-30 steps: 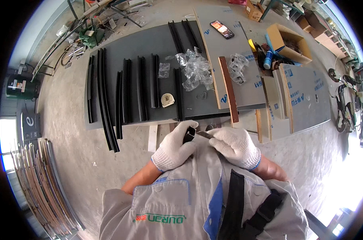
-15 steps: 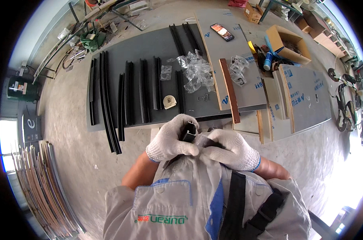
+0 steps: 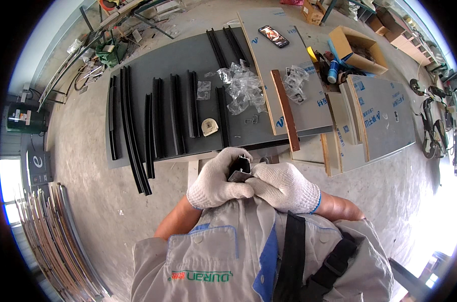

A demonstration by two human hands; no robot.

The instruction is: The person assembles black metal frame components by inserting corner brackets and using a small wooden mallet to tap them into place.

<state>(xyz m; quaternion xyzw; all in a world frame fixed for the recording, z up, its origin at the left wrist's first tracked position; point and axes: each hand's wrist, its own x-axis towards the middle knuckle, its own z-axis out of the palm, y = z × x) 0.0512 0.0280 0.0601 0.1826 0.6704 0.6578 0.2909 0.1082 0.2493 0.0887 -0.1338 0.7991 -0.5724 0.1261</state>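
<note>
Close to my chest, my gloved left hand (image 3: 216, 180) is wrapped round a black channel-shaped profile (image 3: 242, 164), whose open end faces up toward me. A greyish flap (image 3: 240, 176) shows along the near edge of that end. My gloved right hand (image 3: 285, 187) is pinched closed against the profile's right side; what its fingertips grip is hidden. On the dark panel (image 3: 153, 55) beyond lie several more black profiles (image 3: 175, 113), crumpled clear plastic bags (image 3: 242, 88), small metal clips (image 3: 252, 121) and a cream tape measure (image 3: 209, 127).
A grey board (image 3: 269, 22) on the panel carries a phone (image 3: 274, 36) and a reddish-brown strip (image 3: 285, 110). Boards (image 3: 384, 110) and an open carton (image 3: 357, 53) stand right. Long bars (image 3: 52, 236) lean at the lower left, and a scooter (image 3: 430, 123) stands far right.
My right hand has come in against the profile, and the translucent piece seen at its fingertips no longer shows clearly. The profile's open end has tipped toward me. The view has shifted slightly.
</note>
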